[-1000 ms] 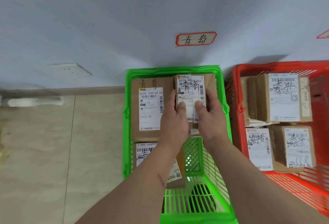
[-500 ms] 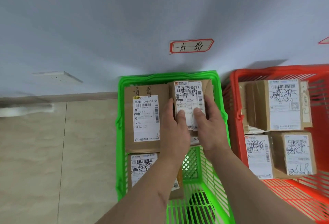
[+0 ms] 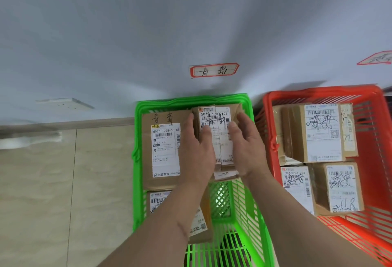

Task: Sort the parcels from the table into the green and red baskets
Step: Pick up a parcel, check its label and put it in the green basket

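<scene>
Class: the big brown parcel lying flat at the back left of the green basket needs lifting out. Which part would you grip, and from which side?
Grip the big brown parcel by its two long edges, coming straight down from above. It lies flat, label up; the green basket wall hugs its left edge and the left hand crowds its right, so side access looks tight.

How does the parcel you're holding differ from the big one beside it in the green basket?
The held parcel is narrower than the big parcel to its left. Both hands, left hand and right hand, grip the held parcel; the big one lies untouched. The held parcel's handwriting crosses its label; the big one's sits on bare cardboard above the label. Both are brown cardboard with white labels, inside the green basket.
</scene>
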